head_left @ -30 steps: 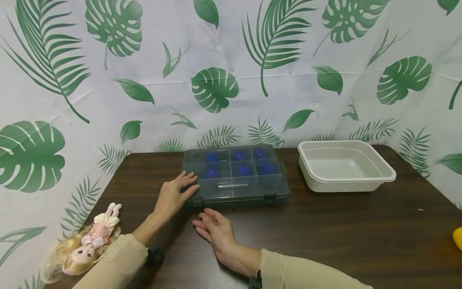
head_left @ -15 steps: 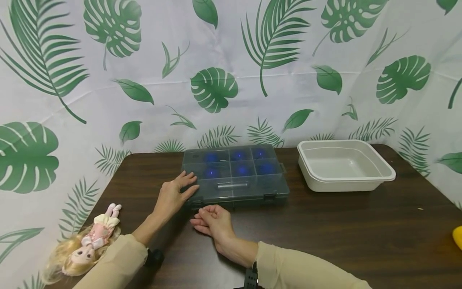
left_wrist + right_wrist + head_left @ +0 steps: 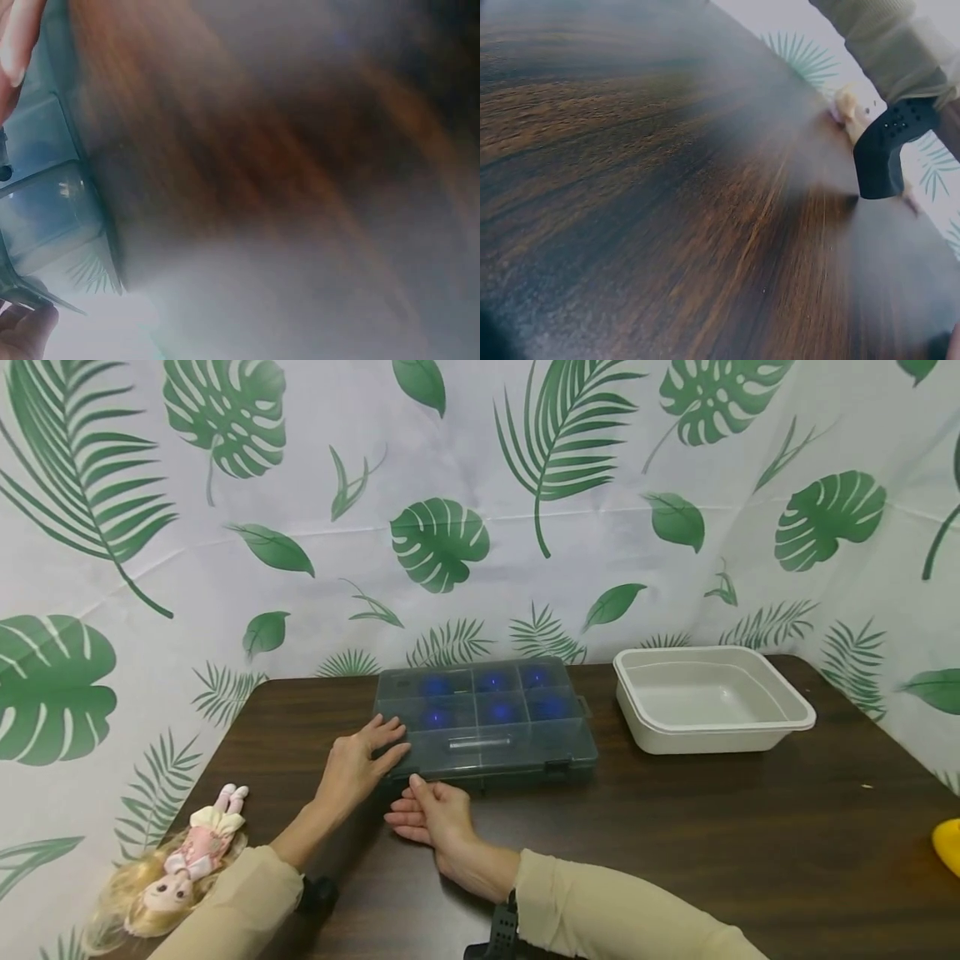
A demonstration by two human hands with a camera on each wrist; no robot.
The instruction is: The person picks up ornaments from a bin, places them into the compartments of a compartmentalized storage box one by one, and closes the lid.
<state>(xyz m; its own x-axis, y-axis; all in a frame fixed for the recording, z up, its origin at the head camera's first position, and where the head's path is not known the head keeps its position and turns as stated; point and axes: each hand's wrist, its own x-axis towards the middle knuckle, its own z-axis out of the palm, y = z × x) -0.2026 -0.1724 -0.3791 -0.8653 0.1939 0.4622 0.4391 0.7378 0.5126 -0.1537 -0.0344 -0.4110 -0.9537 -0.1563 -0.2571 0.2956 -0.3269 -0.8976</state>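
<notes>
A translucent grey plastic compartment box (image 3: 480, 752) lies with its lid closed near the back of the table; blue glints show in several compartments. My left hand (image 3: 363, 760) rests on the lid's left front corner, fingers spread and fairly straight. At the box's front edge, my right hand (image 3: 435, 818) holds its thumb up against the left latch, with the other fingers loosely extended leftward below it. That latch is hidden by the thumb, while the right latch (image 3: 557, 767) shows. In the left wrist view the box (image 3: 45, 210) appears at the left, with fingertips at its edge.
A white plastic tub (image 3: 712, 739) stands right of the box. A blond doll (image 3: 198, 856) in pink and cream lies at the table's left edge, beside my left sleeve (image 3: 240, 902). Something yellow (image 3: 948, 845) pokes in at the right edge. A leaf-print cloth (image 3: 465, 468) hangs behind the table.
My right hand has moved slightly up and left, its thumb coming up to the latch. The left hand has stayed on the corner. The head view has shifted a little.
</notes>
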